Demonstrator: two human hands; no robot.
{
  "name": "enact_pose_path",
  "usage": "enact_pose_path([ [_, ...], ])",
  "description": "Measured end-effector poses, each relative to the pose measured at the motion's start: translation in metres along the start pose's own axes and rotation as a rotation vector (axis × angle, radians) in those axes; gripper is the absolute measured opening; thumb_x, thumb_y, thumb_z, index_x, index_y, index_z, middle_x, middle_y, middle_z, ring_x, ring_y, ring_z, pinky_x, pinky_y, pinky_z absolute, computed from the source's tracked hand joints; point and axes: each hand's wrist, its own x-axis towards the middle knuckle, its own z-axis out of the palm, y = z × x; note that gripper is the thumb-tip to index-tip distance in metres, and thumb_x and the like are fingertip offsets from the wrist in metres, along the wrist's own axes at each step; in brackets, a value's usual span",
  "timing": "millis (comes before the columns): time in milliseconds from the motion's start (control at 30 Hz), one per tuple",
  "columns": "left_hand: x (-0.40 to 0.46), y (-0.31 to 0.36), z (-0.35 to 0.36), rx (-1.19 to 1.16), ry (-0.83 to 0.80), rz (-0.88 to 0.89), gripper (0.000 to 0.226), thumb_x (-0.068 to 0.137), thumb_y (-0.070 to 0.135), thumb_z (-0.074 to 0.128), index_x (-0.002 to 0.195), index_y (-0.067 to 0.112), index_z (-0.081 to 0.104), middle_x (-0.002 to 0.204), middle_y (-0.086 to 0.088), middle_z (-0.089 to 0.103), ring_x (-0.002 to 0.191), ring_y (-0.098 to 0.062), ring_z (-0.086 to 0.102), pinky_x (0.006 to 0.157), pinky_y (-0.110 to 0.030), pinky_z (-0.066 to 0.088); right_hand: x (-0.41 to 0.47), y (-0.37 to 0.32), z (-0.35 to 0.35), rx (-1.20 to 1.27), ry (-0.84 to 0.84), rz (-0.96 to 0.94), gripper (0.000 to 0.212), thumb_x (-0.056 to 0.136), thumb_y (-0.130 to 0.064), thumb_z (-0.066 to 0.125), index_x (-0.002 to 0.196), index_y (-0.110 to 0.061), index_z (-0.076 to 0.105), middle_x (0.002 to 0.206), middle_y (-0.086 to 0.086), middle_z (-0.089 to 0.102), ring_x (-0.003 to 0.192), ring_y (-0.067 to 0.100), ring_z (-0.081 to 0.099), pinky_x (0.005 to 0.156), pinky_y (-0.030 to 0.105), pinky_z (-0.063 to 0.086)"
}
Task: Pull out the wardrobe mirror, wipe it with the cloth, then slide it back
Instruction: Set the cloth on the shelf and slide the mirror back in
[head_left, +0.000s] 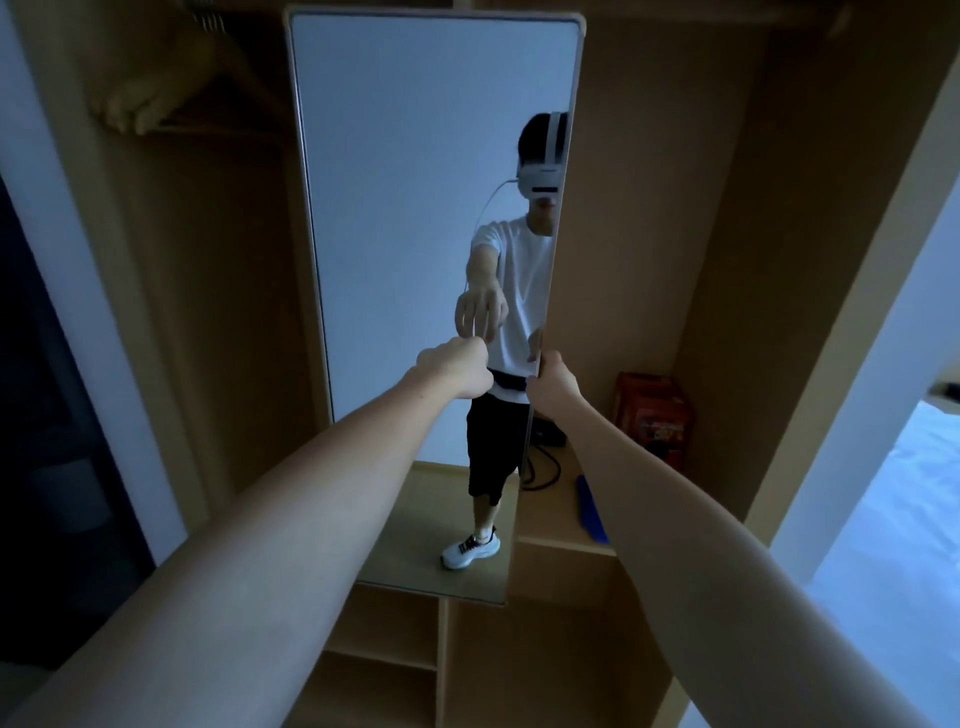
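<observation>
At mirror (415, 208) edge: right hand (553, 382) gripping

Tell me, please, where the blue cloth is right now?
In the head view, the cloth lies on the wardrobe shelf, right of the mirror, below the orange box.
</observation>
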Motion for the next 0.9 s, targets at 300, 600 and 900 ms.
enact_pose_path([
  [300,-0.009,-0.007,-0.006,-0.03,0.043,0.013,0.023,0.089,0.01,0.046,0.105,0.012,0.062,0.099,-0.007,0.063,0.082,-0.026,0.061,0.069,-0.034,0.05,-0.013,-0.001,0.009,0.031,0.116,-0.062,0.017,0.102,-0.022,0.046,0.114,-0.011,0.045,0.103,0.009,0.061,0.084,0.023,0.057,0.068,0.033,0.044],
  [600,-0.024,-0.049,-0.013,-0.061,0.044,-0.002,0.021,0.079,0.003,0.044,0.087,0.012,0.061,0.087,-0.006,0.06,0.07,-0.027,0.054,0.065,-0.034,0.042,-0.047,-0.013,0.041,-0.216,0.226,-0.22,0.026,0.096,-0.015,0.047,0.119,-0.003,0.051,0.108,0.011,0.058,0.087,0.022,0.047,0.072,0.03,0.036],
  [900,-0.048,-0.092,-0.017,-0.059,0.073,0.064,0.019,0.094,0.013,0.049,0.1,0.012,0.067,0.099,-0.007,0.066,0.087,-0.028,0.065,0.078,-0.037,0.054,-0.08,-0.043,0.074,-0.17,0.183,-0.283,0.036,0.096,-0.024,0.048,0.131,-0.016,0.047,0.104,0.006,0.06,0.093,0.024,0.057,0.076,0.036,0.049],
])
